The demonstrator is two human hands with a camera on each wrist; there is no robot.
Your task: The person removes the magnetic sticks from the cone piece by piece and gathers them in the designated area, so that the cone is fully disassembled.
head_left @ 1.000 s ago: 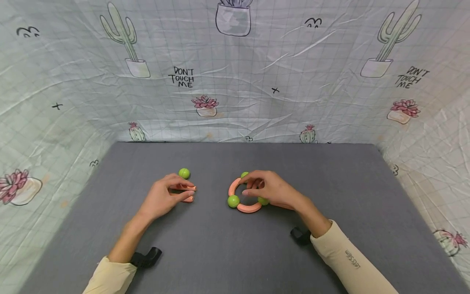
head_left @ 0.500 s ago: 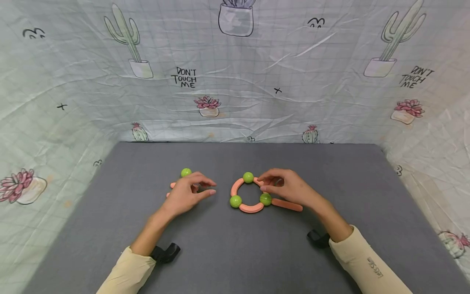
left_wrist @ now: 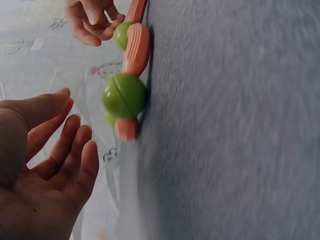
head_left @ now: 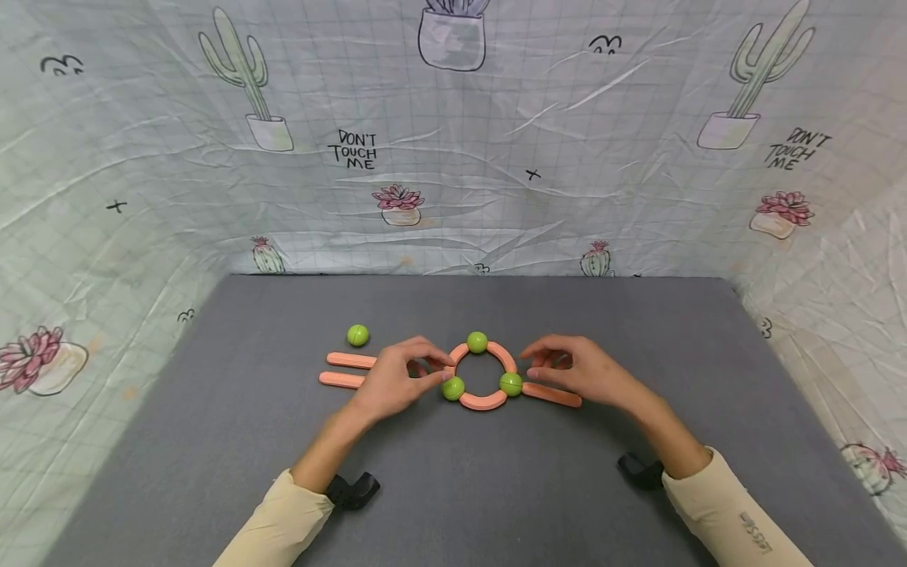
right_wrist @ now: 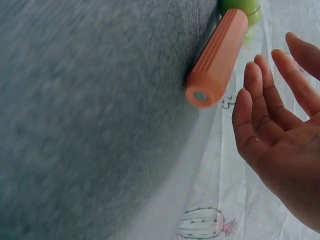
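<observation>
A ring of curved orange sticks [head_left: 483,402] joined by three green balls [head_left: 477,342] lies on the dark grey table. From its right ball [head_left: 511,384] a straight orange stick [head_left: 553,394] points outward; the right wrist view shows a small silvery disc in that stick's end [right_wrist: 200,95]. My left hand [head_left: 397,383] hovers at the ring's left ball [head_left: 453,388], fingers loosely bent. In the left wrist view, a gap shows between its fingertips and the ball [left_wrist: 124,96]. My right hand [head_left: 584,368] is over the straight stick, fingers relaxed, holding nothing.
Two straight orange sticks [head_left: 350,360] lie side by side left of the ring, partly behind my left hand. A loose green ball [head_left: 357,335] sits behind them. A patterned cloth [head_left: 453,157] hangs around the table's back and sides.
My left hand has moved right, from the loose straight sticks to the ring's left ball. My right hand has drawn back rightward from the ring, uncovering its top ball and right curved stick.
</observation>
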